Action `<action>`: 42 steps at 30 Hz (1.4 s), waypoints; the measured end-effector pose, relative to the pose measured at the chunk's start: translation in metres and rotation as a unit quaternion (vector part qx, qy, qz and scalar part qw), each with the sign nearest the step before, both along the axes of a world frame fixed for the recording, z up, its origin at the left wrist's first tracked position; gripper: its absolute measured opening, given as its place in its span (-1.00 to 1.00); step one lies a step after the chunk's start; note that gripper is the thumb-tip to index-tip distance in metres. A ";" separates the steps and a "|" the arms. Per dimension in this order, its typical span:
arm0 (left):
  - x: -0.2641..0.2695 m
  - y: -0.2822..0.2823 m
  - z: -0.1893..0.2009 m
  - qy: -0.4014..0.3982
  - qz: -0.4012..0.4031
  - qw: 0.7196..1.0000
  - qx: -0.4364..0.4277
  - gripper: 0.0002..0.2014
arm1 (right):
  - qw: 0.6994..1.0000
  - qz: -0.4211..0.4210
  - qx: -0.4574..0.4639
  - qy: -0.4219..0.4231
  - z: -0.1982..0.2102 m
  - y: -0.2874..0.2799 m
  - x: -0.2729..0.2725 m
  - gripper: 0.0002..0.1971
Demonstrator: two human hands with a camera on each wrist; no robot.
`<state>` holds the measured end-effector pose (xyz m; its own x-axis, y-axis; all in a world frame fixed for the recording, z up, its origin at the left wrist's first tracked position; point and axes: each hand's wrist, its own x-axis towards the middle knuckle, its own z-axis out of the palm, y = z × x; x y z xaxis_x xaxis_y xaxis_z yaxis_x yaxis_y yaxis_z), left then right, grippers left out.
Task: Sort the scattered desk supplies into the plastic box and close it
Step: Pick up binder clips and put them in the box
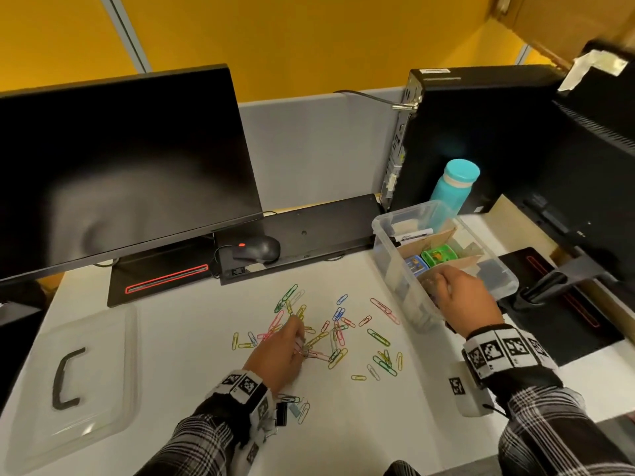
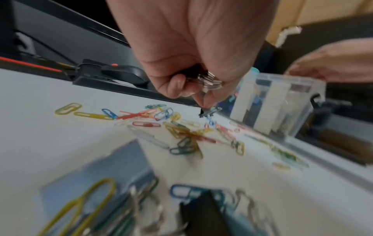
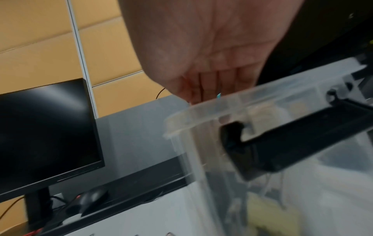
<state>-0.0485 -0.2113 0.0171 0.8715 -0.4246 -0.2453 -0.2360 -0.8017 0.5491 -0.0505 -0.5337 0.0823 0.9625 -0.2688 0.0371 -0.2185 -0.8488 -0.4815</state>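
Just behind the left wrist, a black binder clip (image 1: 281, 414) and a few loose paper clips are lying on the white table (image 1: 192, 341), easy to overlook because the sleeve is hiding them. The left hand (image 1: 279, 355) is hovering low over the scattered coloured paper clips (image 1: 338, 333), its fingers (image 2: 176, 87) curling round a small bunch of silver clips (image 2: 209, 81) while the fingertips are pinching one more dark clip (image 2: 209, 111) off the table; with the palm already loaded, that extra pinch is risking a spill, and tangled clips could be dragging neighbours along and flinging them toward the table edge. To the right of those fingers, the right hand (image 1: 462, 297) is reaching over the near rim of the clear plastic box (image 1: 395, 269), its fingers pointing down into it; whether they are gripping anything I cannot tell, since the box wall and blur are hiding the tips. If that hand is leaning on the rim, the light box could be tipping or sliding. Inside, cardboard dividers, a marker and tape rolls are sitting, so clips dropped carelessly may be landing in the wrong section. Far to the left of both hands, the clear lid (image 1: 74, 379) is waiting flat, well apart from the box.
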 end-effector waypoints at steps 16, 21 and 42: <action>0.049 -0.190 0.103 -0.098 -0.124 0.983 -0.094 -0.82 | 0.989 -0.113 -0.082 -0.046 -0.041 -0.052 -0.006 -0.34; 0.055 -0.247 0.086 -0.125 -0.199 0.970 0.061 -0.63 | 0.990 -0.095 -0.083 -0.061 -0.043 -0.054 -0.010 -0.31; 0.047 -0.050 0.067 -0.128 -0.015 0.989 -0.078 -0.78 | 0.986 -0.031 -0.130 -0.095 -0.013 -0.024 -0.012 -0.48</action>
